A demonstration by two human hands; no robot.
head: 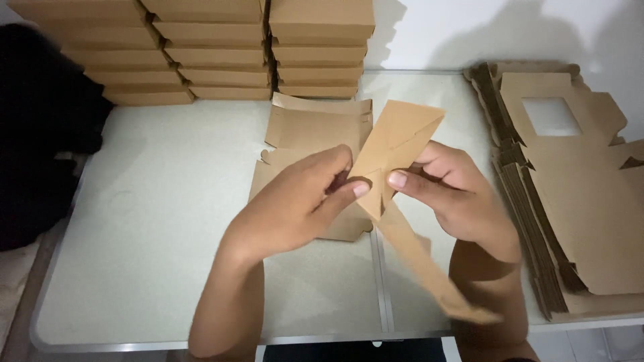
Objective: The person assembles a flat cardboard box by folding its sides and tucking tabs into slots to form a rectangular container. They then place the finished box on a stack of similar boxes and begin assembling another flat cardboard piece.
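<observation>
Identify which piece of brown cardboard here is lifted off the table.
The folded strip pinched between the left hand and right hand. The flat blank behind it, the blank stack and the finished boxes all rest on the table.

Between the fingertips of my left hand [295, 201] and my right hand [446, 191] sits a brown, flat-cut strip of matt cardboard [396, 144], dry-looking and smooth, with crisp folded creases. Just beyond my fingers lies a half-folded brown cardboard box blank [312, 127], the same dull kraft finish. Beyond that, stacked brown cardboard boxes [215, 47] show raw, slightly fibrous edges. Right of my right fingers, a pile of flat brown cardboard blanks [577, 194] looks equally matt. Under everything, the pale table top [161, 221] looks finely speckled, faintly sheened, with a smooth metal rim.
</observation>
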